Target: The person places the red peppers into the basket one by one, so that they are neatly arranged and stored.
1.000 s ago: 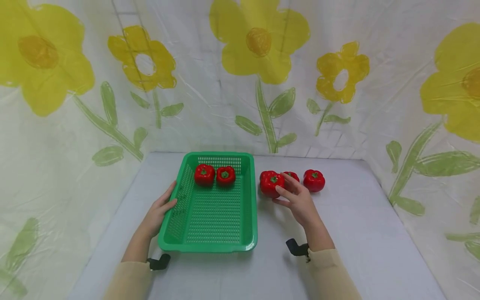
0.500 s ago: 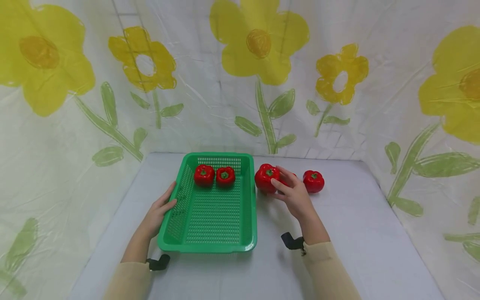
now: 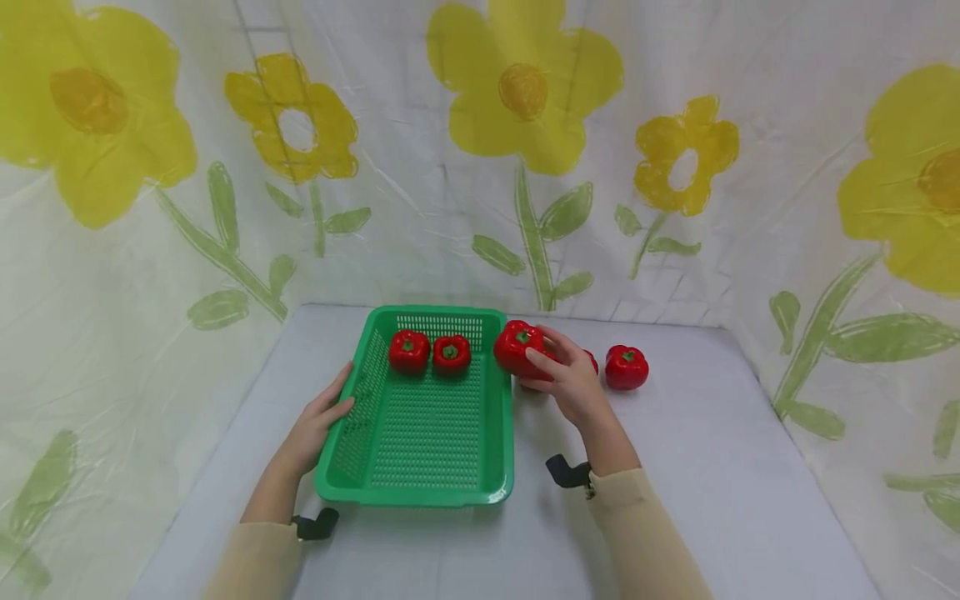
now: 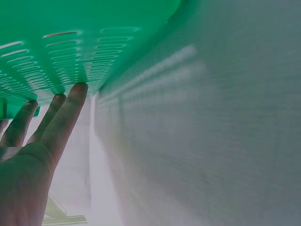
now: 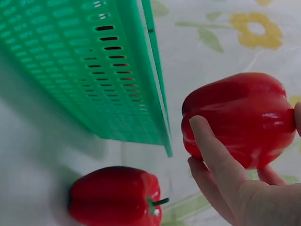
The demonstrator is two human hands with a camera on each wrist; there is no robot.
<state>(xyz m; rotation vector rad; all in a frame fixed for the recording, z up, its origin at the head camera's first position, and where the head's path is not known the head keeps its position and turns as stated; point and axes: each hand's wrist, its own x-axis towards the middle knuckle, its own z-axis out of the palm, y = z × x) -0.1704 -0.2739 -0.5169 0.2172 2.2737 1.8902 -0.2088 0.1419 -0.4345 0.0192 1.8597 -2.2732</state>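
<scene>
My right hand (image 3: 576,383) holds a red bell pepper (image 3: 517,348), thumb and fingers spread around it. This pepper is raised at the right rim of a green perforated basket (image 3: 498,442), overlapping that rim in the head view; the right wrist view shows it beside the basket's outer wall. Two red bell peppers, a left one (image 3: 409,352) and a right one (image 3: 452,355), sit in the basket's far end. My left hand (image 3: 311,433) rests on the basket's left side, thumb at the rim and straight fingers (image 4: 66,117) touching the slotted outer wall.
Another red bell pepper (image 3: 627,367) stands at the right on the white table (image 3: 720,467). One pepper (image 5: 113,195) lies beneath the raised one, and another is mostly hidden behind my right hand. A flower-printed curtain (image 3: 420,208) encloses the back and sides.
My right hand has lifted the bell pepper and carried it left to the basket's right rim, uncovering part of a pepper behind. My left hand and the basket have stayed in place.
</scene>
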